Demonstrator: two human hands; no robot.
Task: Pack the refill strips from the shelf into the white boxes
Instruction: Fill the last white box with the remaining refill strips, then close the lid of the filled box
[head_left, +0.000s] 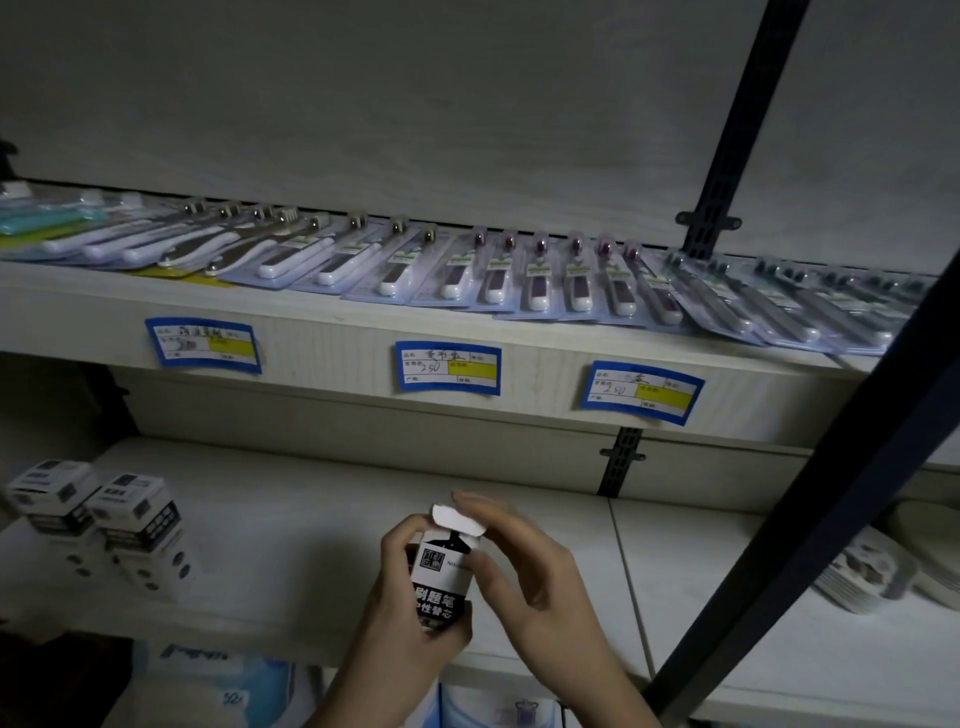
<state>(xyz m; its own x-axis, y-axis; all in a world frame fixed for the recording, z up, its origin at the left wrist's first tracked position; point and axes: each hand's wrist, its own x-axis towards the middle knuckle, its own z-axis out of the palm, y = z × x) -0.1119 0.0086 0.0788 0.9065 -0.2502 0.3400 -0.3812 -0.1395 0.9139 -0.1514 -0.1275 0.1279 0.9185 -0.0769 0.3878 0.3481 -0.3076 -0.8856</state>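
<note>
Over lower shelf | white box (440, 582) upright, flap up | left grip (400, 618) holds box | right grip (524, 577) pinches flap

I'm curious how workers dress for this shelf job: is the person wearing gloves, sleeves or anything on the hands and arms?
No gloves: both the left hand and the right hand are bare. No rings, watch or bands show, and the forearms are bare down to the picture's lower edge, so no sleeve shows.

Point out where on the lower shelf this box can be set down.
Bare board lies between the stacked boxes on the left and the box in hand, and behind it toward the back wall. Right of the board seam it is bare up to the white packs.
</note>
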